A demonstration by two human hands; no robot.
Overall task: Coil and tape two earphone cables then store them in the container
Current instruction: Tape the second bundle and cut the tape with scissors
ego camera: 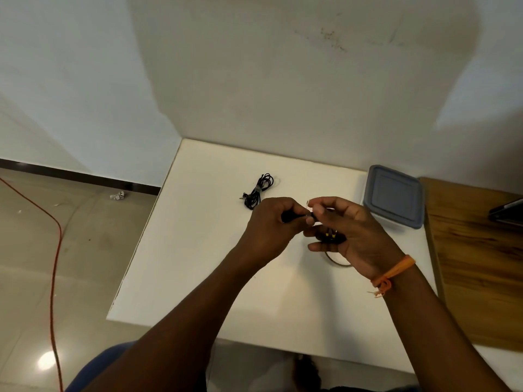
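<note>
A coiled black earphone cable (258,190) with a band of tape round its middle lies on the white table (198,250), just beyond my hands. My left hand (271,224) grips a second black coiled earphone cable (294,216) above the table. My right hand (348,233) pinches a small piece of clear tape (310,205) at that coil, and yellow-tipped earbuds (329,236) show under its fingers. A clear tape roll (338,261) lies on the table, mostly hidden under my right hand. The container (394,196), with its grey-blue lid on, stands at the back right.
A wooden board (478,264) adjoins the table on the right, with a dark device (506,212) at its far edge. The wall stands close behind the table. On the floor to the left runs a red cord (53,264).
</note>
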